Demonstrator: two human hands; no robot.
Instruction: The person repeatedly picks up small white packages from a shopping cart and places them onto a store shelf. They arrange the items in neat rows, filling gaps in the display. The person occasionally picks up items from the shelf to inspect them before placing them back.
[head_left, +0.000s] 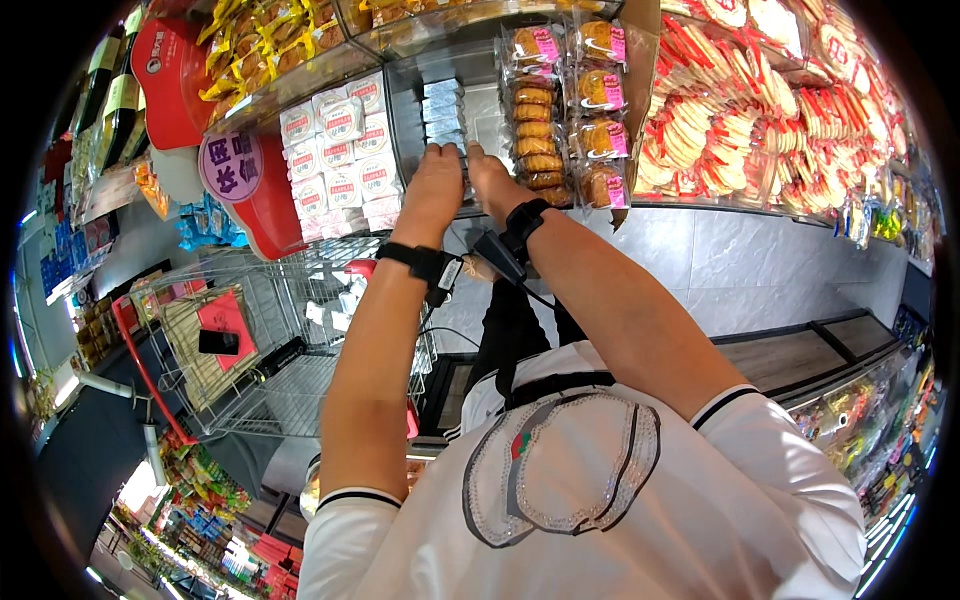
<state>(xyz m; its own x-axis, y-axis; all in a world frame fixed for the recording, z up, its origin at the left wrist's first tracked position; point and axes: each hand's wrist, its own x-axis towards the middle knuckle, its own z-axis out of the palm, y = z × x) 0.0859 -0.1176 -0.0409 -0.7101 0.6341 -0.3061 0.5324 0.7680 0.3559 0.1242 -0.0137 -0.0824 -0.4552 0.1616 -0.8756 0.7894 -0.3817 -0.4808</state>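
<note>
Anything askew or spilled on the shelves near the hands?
I see no spill. One white square packet seems to sit loose atop the rows of similar packets left of the left hand, breaking their even grid.

The grey display shelf (482,95) carries a row of silvery packets (443,105) and packaged round cookies (540,130).

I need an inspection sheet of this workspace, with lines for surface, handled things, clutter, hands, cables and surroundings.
Surface: grey display bin.
Handled things: small pale-blue packs, in a column.
Clutter: black phone on a red item, inside the shopping cart.
Hands: left hand at the packs' near end, right hand close beside; grip cannot be told.
Cables: thin dark cable below the right wrist device.
Surroundings: white wrapped packs left; packaged round cookies right.
</note>
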